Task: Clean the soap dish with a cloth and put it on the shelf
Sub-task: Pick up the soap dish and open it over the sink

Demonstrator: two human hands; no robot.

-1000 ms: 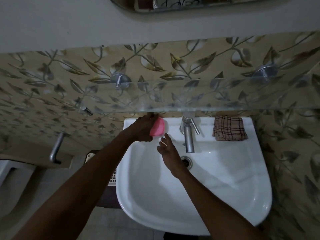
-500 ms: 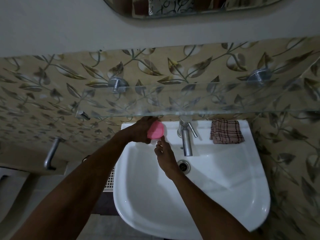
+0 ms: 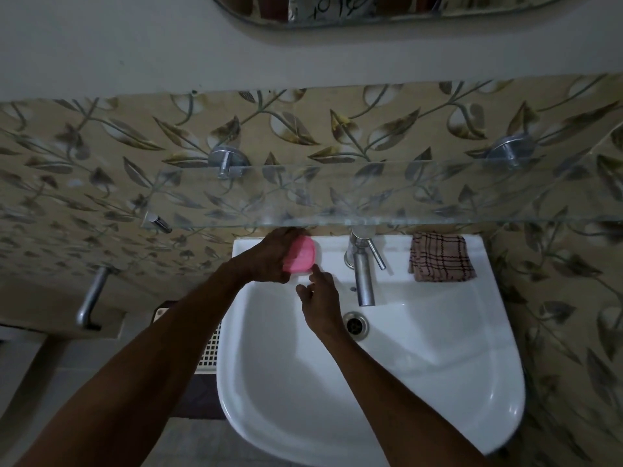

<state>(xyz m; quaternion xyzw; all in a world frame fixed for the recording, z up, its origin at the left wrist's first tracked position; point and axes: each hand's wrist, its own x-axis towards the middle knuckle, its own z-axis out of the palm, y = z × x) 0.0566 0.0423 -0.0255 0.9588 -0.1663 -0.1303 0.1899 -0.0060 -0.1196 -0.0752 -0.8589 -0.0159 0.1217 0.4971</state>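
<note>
A pink soap dish is tilted on its side at the back left of the white sink, and my left hand grips it from the left. My right hand is just below it, holding nothing, with its forefinger reaching up to the dish's lower right edge. A brown checked cloth lies folded on the sink's back right ledge, apart from both hands. The glass shelf runs across the wall directly above the sink's back edge.
A chrome tap stands at the sink's back middle, between the dish and the cloth. The drain is beside my right wrist. Two metal brackets hold the shelf. A mirror hangs above, and a metal handle sticks out at left.
My right hand has moved up toward the soap dish until its forefinger reaches the dish's edge. My left hand has kept hold of the dish in much the same place.
</note>
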